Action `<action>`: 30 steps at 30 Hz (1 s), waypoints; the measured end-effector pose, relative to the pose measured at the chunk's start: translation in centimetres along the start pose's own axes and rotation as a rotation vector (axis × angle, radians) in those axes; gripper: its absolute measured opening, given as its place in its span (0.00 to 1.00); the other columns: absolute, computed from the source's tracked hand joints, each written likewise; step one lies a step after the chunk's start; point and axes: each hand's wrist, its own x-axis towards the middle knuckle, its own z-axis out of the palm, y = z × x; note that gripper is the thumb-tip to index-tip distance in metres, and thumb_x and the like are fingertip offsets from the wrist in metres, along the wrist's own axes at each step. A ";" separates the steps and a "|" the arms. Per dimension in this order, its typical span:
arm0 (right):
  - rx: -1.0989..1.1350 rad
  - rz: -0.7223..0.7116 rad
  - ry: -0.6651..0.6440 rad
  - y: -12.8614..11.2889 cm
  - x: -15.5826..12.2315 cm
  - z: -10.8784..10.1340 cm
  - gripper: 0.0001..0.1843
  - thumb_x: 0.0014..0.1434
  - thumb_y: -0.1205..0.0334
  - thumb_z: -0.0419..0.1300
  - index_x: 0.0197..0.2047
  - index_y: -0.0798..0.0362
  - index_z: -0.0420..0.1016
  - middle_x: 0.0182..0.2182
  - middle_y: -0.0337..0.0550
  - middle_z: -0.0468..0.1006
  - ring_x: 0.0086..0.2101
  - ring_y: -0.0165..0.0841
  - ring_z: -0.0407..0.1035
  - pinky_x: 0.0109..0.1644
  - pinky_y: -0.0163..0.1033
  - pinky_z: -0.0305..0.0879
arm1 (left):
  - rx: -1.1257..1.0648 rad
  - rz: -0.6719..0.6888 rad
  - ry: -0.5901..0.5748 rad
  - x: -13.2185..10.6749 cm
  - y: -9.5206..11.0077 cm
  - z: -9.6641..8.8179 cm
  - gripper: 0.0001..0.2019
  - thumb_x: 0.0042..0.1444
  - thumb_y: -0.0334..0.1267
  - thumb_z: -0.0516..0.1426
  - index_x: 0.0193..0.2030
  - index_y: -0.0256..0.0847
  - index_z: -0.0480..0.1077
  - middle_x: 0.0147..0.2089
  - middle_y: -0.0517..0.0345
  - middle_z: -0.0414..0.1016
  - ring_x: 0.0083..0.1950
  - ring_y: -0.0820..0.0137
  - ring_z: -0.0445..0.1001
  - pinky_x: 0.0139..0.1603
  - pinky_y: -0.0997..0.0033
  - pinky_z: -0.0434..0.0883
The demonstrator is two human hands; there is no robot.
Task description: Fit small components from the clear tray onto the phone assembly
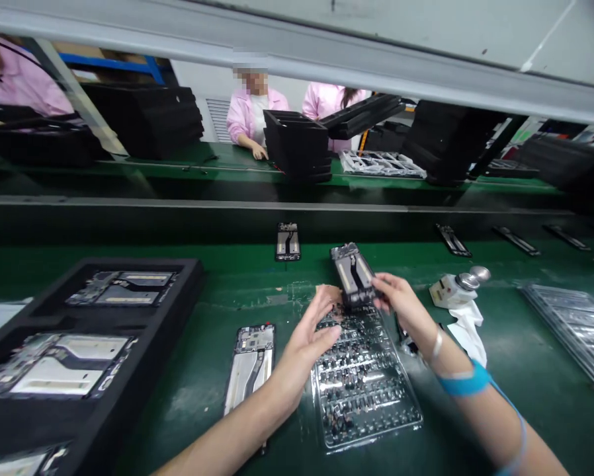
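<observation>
Green assembly belt (pixel 198 410) stretches beneath a worker's bare forearms as the right hand (pixel 401 311) pinches a phone frame (pixel 353 274) between thumb and fingers, holding it tilted just above a clear plastic tray (pixel 364 387) packed with small dark parts. The left hand (pixel 301 347) sits open over the tray's near corner, fingers spread, its fingertips (pixel 327 293) at the frame's lower end; whether they share the hold cannot be told. A blue wrist strap (pixel 463 380) circles the right forearm. A second phone frame (pixel 250 363) lies on the belt beside the tray, just under the left forearm. To the left, a black foam tray (pixel 79 350) holds more frames in slots. To the right stand a small white dispenser (pixel 458 284) and a crumpled white cloth (pixel 468 327), with a stack of clear trays (pixel 569 327) near the belt's edge. More frames (pixel 453 239) lie in a loose row farther up. Beyond a dark rail, co-workers in pink smocks (pixel 257 112) stand at a second belt behind piles of black foam trays (pixel 297 145)
</observation>
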 end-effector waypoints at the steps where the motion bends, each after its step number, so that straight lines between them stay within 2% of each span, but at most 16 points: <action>1: -0.027 0.013 0.033 -0.5 2.3 -0.1 0.14 0.62 0.56 0.51 0.43 0.58 0.67 0.23 0.35 0.70 0.18 0.22 0.62 0.20 0.29 0.58 | -0.006 -0.008 -0.003 -0.1 0.2 0.0 0.33 0.55 0.40 0.57 0.65 0.47 0.47 0.66 0.55 0.52 0.66 0.63 0.49 0.64 0.60 0.50; 2: -0.054 0.023 0.059 -1.1 4.5 -0.1 0.14 0.62 0.56 0.51 0.43 0.58 0.68 0.29 0.38 0.72 0.22 0.23 0.65 0.25 0.31 0.64 | -0.017 -0.017 -0.007 -0.2 0.2 0.1 0.31 0.55 0.39 0.56 0.64 0.45 0.50 0.65 0.54 0.54 0.65 0.63 0.52 0.64 0.60 0.50; 4: -0.115 0.031 0.103 -1.9 7.7 -0.2 0.14 0.62 0.57 0.53 0.46 0.58 0.67 0.36 0.42 0.73 0.30 0.27 0.69 0.32 0.36 0.69 | -0.037 -0.022 -0.011 -0.3 0.3 0.1 0.28 0.55 0.37 0.56 0.62 0.44 0.54 0.63 0.53 0.57 0.63 0.63 0.55 0.64 0.59 0.51; 7: -0.234 -0.010 0.150 -2.5 9.1 -0.7 0.14 0.62 0.57 0.53 0.47 0.58 0.67 0.38 0.43 0.73 0.32 0.28 0.70 0.35 0.38 0.69 | -0.045 -0.020 -0.031 -0.3 0.1 0.1 0.25 0.54 0.37 0.56 0.59 0.43 0.59 0.62 0.53 0.59 0.62 0.63 0.57 0.62 0.58 0.53; 10: -0.417 -0.094 0.150 -1.6 6.3 -1.5 0.13 0.62 0.57 0.52 0.44 0.58 0.68 0.29 0.38 0.74 0.24 0.25 0.67 0.28 0.33 0.65 | -0.018 -0.042 -0.038 -0.2 0.1 0.1 0.22 0.52 0.36 0.56 0.56 0.42 0.62 0.60 0.51 0.62 0.61 0.62 0.58 0.60 0.57 0.54; 13: -0.657 -0.183 0.055 0.4 0.9 -1.6 0.08 0.56 0.59 0.56 0.34 0.53 0.73 0.18 0.35 0.73 0.19 0.27 0.65 0.24 0.32 0.57 | 0.017 -0.059 -0.036 -0.2 -0.1 0.1 0.20 0.51 0.35 0.56 0.53 0.42 0.64 0.56 0.50 0.65 0.60 0.62 0.59 0.58 0.57 0.57; 15: -0.815 -0.218 0.005 1.8 -2.7 -1.0 0.04 0.52 0.61 0.60 0.28 0.51 0.74 0.17 0.35 0.73 0.20 0.29 0.66 0.25 0.33 0.54 | 0.048 -0.047 -0.039 -0.1 -0.4 0.0 0.19 0.51 0.34 0.55 0.52 0.42 0.64 0.55 0.50 0.66 0.59 0.61 0.61 0.57 0.57 0.58; 18: -0.988 -0.249 0.001 3.6 -6.4 0.6 0.01 0.49 0.65 0.60 0.29 0.51 0.73 0.21 0.40 0.75 0.25 0.36 0.69 0.28 0.35 0.55 | 0.169 0.022 -0.055 0.0 -1.0 0.1 0.19 0.52 0.33 0.54 0.52 0.43 0.63 0.55 0.50 0.65 0.58 0.62 0.61 0.55 0.58 0.60; 22: -1.069 -0.278 0.030 4.4 -7.7 2.3 0.05 0.52 0.70 0.55 0.29 0.56 0.71 0.28 0.50 0.76 0.33 0.42 0.71 0.32 0.38 0.58 | 0.452 0.195 -0.073 -0.4 -1.4 0.3 0.21 0.54 0.30 0.53 0.55 0.45 0.60 0.60 0.52 0.59 0.60 0.63 0.58 0.54 0.61 0.62; 25: -1.021 -0.273 0.053 4.3 -7.7 2.3 0.08 0.53 0.72 0.52 0.27 0.57 0.71 0.28 0.51 0.75 0.34 0.43 0.70 0.33 0.39 0.59 | 0.664 0.281 -0.115 -0.6 -1.4 0.5 0.20 0.55 0.29 0.51 0.55 0.45 0.59 0.60 0.52 0.59 0.59 0.64 0.59 0.55 0.62 0.62; 28: -0.878 -0.251 0.040 3.8 -7.9 1.9 0.09 0.53 0.70 0.52 0.26 0.55 0.71 0.25 0.46 0.75 0.30 0.38 0.70 0.33 0.38 0.60 | 0.924 0.322 -0.157 -0.7 -1.9 0.5 0.13 0.57 0.31 0.50 0.49 0.43 0.63 0.51 0.51 0.67 0.52 0.62 0.65 0.52 0.58 0.64; 30: -0.731 -0.240 -0.024 3.3 -8.4 1.8 0.08 0.53 0.68 0.53 0.27 0.54 0.71 0.23 0.41 0.76 0.27 0.34 0.70 0.32 0.35 0.61 | 1.113 0.352 -0.198 -0.6 -2.4 0.6 0.07 0.58 0.35 0.50 0.43 0.40 0.65 0.43 0.51 0.70 0.45 0.60 0.68 0.46 0.57 0.66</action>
